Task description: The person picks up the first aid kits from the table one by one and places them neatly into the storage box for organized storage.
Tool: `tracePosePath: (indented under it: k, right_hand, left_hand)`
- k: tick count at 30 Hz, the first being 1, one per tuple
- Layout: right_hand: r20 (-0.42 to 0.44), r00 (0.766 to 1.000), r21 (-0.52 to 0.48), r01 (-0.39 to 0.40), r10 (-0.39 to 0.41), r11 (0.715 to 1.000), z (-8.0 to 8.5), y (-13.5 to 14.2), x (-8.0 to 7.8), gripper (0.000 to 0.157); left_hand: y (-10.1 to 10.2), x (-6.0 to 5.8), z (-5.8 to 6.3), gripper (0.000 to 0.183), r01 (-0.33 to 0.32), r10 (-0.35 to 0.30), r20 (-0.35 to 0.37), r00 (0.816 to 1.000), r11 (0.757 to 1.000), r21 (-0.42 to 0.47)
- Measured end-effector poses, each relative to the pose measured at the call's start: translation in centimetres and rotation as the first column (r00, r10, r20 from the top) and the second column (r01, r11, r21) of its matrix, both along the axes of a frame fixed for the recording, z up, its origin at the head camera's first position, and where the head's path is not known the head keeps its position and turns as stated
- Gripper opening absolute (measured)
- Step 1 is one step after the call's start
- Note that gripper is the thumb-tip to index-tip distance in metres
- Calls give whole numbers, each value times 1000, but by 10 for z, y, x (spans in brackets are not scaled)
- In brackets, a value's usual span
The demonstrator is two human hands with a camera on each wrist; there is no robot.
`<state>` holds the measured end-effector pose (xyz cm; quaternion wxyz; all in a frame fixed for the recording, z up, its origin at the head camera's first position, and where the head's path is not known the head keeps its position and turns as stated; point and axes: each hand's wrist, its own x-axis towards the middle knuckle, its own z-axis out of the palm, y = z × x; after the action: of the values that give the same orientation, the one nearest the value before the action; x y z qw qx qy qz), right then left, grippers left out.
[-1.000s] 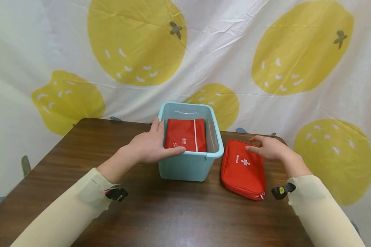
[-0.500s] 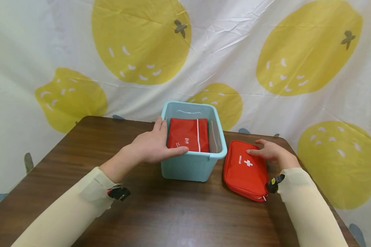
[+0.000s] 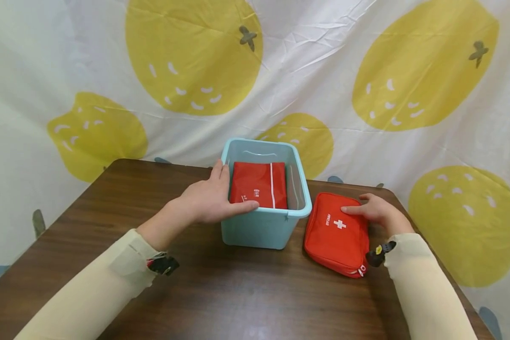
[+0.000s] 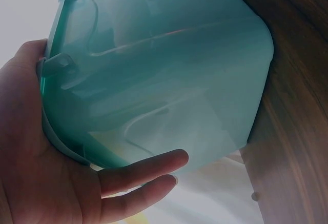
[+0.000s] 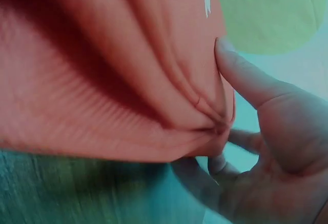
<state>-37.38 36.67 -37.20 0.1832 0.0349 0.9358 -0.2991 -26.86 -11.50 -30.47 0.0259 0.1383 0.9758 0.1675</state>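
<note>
My left hand point(image 3: 206, 198) rests against a light blue plastic bin point(image 3: 255, 231), its thumb along the front rim and its fingers straight at the left side. In the left wrist view, two fingers point(image 4: 146, 172) reach out beside the bin wall point(image 4: 169, 75). Inside the bin lies a red pouch point(image 3: 255, 184) with a white stripe. Just right of the bin is a red first aid bag point(image 3: 333, 241) with a white cross. My right hand point(image 3: 378, 210) pinches its far right edge, thumb on top and fingers underneath; the right wrist view shows the bag's fabric point(image 5: 128, 80) creased there.
Everything stands on a dark wooden table point(image 3: 246, 293), with the bag near its right edge. Behind hangs a white cloth point(image 3: 297, 61) printed with yellow fruit, close to the table's back edge.
My right hand has come from above the first aid bag to its right edge and now grips it. The bag has turned and shifted slightly. My left hand stays at the bin.
</note>
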Motion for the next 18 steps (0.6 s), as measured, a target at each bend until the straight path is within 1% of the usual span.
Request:
tracePosePath:
  k: [2,4,8,10,11,14,16,18]
  right_hand:
    - [-10,1000,-70,17,-18,997,0,2,0,113]
    - [-24,999,-131,18,-21,991,0,4,1,112]
    - [-49,999,-265,1,-14,964,-2,6,2,105]
    - [-61,998,-347,-4,-18,938,-4,6,2,99]
    - [-65,998,-392,-6,-22,920,-5,6,2,96]
    - [-85,996,-516,-14,-35,857,-6,4,3,86]
    - [-97,994,-567,-19,-45,823,-5,2,4,79]
    - [-109,993,-605,-22,-55,796,-4,1,6,73]
  left_hand:
    - [0,0,-1,134,-2,2,3,1000,1000,-2]
    - [0,-1,-1,134,-4,4,4,1000,1000,-4]
    - [-1,0,-1,134,-3,3,0,1000,1000,-9]
    - [-1,0,-1,134,-3,3,-3,1000,1000,-11]
    - [-1,0,-1,134,-3,3,-3,1000,1000,-10]
    - [0,-1,-1,134,-2,2,-2,1000,1000,-4]
    - [0,-1,-1,134,-3,3,1,1000,1000,1]
    - [0,0,-1,134,-3,3,2,1000,1000,4]
